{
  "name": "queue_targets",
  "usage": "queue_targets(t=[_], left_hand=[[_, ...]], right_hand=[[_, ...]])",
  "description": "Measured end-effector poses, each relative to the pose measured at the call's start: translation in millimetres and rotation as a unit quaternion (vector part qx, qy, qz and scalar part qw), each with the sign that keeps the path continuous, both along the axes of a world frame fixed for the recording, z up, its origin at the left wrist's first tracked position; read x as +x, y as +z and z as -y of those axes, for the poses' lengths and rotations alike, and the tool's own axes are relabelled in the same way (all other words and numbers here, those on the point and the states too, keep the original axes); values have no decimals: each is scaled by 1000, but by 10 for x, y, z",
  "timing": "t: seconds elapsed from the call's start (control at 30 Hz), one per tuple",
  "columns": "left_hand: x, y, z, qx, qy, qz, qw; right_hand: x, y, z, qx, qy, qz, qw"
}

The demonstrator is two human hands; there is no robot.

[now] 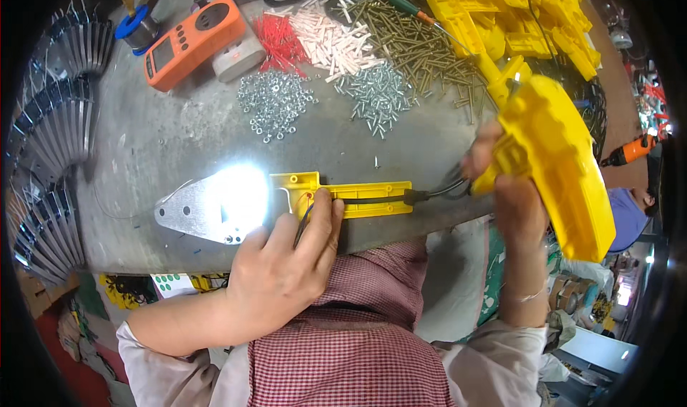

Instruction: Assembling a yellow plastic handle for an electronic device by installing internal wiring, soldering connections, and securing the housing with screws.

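Right hand (521, 203), blurred by motion, is closed on the large, curved, yellow plastic casing (572, 171), raised to the right of the long, narrow, yellow plastic handle shell (393, 190). If the casing swings left, it could knock the shell askew against the flat silver metal plate (187, 210) at the shell's left end. A snag on the black sheathed cable (379, 200) could pull it from the shell and strain the thin dark wire (305, 219). Left hand (279, 267) reaches from the shell's near side; the shell lies under its fingertips. Whether they pinch or merely press cannot be told.
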State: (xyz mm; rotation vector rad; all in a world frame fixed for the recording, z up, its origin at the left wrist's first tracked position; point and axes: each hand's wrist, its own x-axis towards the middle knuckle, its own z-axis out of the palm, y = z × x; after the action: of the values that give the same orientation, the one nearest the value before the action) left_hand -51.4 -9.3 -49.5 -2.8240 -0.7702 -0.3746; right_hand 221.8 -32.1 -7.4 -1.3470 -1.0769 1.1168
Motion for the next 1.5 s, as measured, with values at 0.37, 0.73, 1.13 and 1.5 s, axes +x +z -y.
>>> queue_targets(t=[0.37, 0.73, 1.13, 1.5], left_hand=[[-42, -30, 26, -6, 8, 6, 1000], [-479, 111, -163, -76, -81, 252, 961], [-394, -316, 72, -71, -39, 183, 980], [-407, -262, 28, -97, -50, 160, 981]], right_hand=[[-736, -331, 197, 103, -90, -3, 991], [-878, -387, -81, 99, 92, 344, 929], [-878, -404, -127, 171, 224, 464, 840], [-642, -463, -524, 144, 343, 520, 769]])
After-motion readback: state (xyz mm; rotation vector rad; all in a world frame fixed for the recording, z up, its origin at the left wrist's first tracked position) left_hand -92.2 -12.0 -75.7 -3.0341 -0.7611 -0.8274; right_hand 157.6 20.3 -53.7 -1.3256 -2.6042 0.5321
